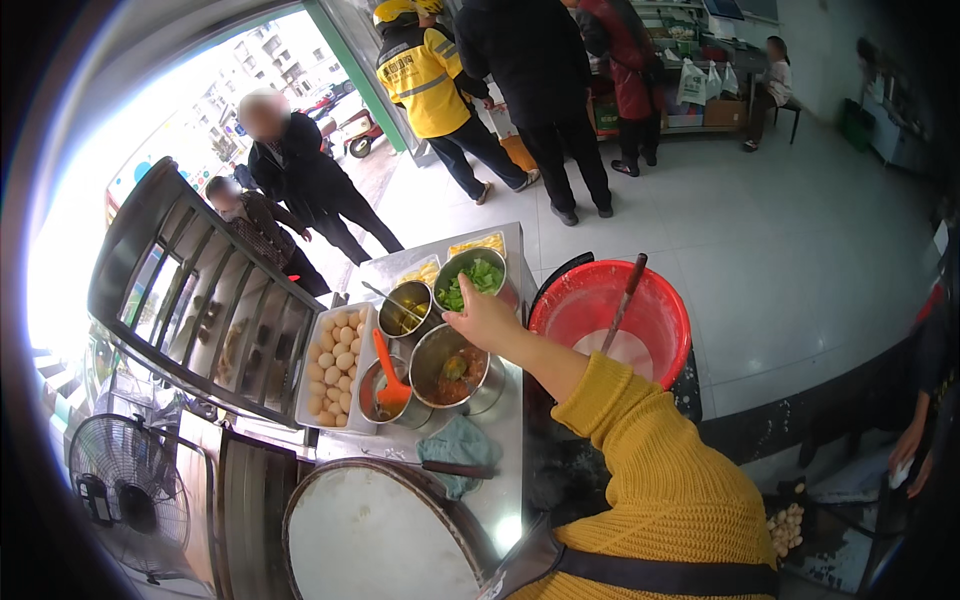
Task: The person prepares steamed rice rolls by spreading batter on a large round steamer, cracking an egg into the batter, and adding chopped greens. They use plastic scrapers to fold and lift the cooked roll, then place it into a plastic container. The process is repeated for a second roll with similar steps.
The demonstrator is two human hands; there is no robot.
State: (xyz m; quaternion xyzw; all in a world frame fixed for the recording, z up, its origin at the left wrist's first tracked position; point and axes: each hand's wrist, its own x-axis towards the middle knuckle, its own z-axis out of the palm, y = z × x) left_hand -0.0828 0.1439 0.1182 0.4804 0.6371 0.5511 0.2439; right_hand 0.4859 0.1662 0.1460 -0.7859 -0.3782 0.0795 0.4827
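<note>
My right hand [484,319] is over the near rim of a steel pot of chopped green leaves [480,277], one digit extended over the leaves. Whether the fingers hold any leaf is not plain. Below the wrist stands a steel pot of reddish-brown sauce [465,386] with a ladle bowl in it. To its left are a pot with an orange spatula [391,386] and a pot of yellowish oil [412,319] with a metal-handled utensil. A white tray of brown eggs [341,371] borders these pots. My left hand is out of view.
A round griddle [382,532] lies nearest me, beside a teal cloth [457,446] and a dark-handled tool [459,469]. A red bucket of pale batter [615,322] holds a stick. A slatted metal rack [202,300] and a fan [131,495] stand left. Several people stand beyond.
</note>
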